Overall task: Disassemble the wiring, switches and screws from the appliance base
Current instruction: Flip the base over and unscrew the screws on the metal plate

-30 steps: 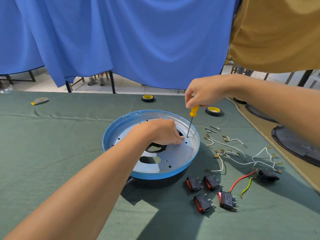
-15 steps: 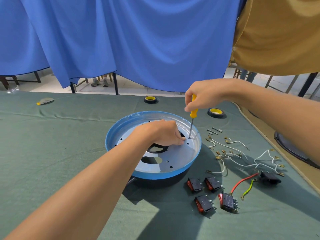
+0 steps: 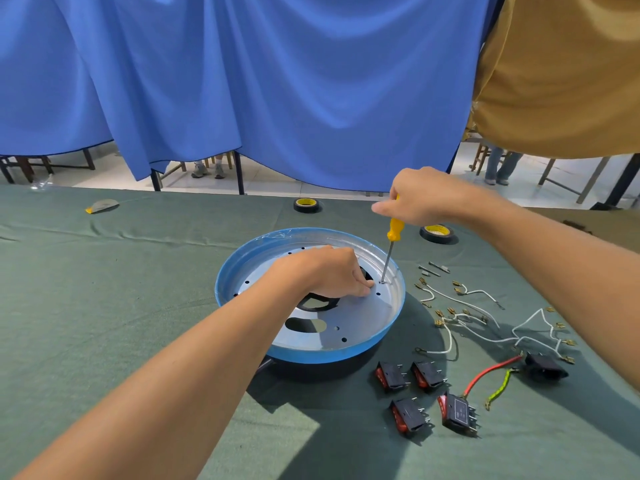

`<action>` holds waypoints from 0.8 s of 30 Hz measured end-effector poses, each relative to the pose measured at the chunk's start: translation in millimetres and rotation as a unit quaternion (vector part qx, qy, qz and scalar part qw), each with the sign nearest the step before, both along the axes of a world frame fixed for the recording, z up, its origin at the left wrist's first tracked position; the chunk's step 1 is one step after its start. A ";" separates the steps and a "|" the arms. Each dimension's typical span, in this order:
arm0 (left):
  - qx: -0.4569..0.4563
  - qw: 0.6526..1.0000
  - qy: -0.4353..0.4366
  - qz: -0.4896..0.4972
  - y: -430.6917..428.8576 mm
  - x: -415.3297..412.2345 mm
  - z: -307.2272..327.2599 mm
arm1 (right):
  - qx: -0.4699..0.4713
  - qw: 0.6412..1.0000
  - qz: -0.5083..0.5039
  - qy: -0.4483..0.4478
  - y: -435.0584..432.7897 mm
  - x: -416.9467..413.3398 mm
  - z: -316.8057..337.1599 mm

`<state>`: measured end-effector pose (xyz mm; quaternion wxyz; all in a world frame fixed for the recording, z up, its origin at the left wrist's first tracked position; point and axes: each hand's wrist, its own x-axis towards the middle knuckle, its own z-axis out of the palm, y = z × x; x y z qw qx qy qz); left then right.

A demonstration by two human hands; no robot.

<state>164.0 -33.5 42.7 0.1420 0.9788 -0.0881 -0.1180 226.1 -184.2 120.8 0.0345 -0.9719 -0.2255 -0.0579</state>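
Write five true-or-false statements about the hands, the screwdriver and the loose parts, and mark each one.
1. The right hand grips the yellow-handled screwdriver, tip down on the appliance base. True.
2. The left hand holds a switch. False: it rests on the base's plate beside the screwdriver tip; no switch shows in it.
3. Four switches lie on the green cloth near the base. True.
4. The white wires sit inside the base. False: they lie on the cloth to its right.
5. One tape roll lies on the cloth. False: two tape rolls lie beyond the base.
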 end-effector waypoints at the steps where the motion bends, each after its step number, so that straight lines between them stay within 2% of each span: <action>1: 0.000 1.000 0.000 0.000 0.0 -0.3 -0.1 | 0.010 1.000 0.012 0.014 -0.4 -1.0 0.0; 4: 0.002 1.000 0.000 0.004 -0.5 -0.6 0.4 | 0.051 0.992 0.068 0.094 -5.6 -3.4 5.7; 7: 0.002 1.000 0.002 0.000 -0.8 -1.0 0.6 | 0.047 0.990 0.060 0.121 -12.1 -2.1 10.4; 10: -0.001 1.000 0.002 -0.004 -1.5 -0.9 0.2 | 0.001 0.998 0.005 0.060 -16.0 3.0 5.0; 12: -0.002 1.000 0.004 -0.006 -1.4 -0.6 0.0 | 0.008 0.999 0.002 0.032 -16.2 4.5 -1.0; 18: -0.003 1.000 0.004 -0.003 -0.8 0.2 -0.2 | 0.015 0.993 0.068 0.096 -16.1 -3.4 8.2; 21: -0.004 1.000 0.001 -0.003 -0.6 -0.1 -0.9 | -0.039 0.997 0.043 0.044 -9.3 -0.6 6.2; 24: -0.004 1.000 -0.004 -0.001 0.0 -0.2 -1.8 | -0.023 0.999 0.034 -0.003 -2.8 -1.1 0.7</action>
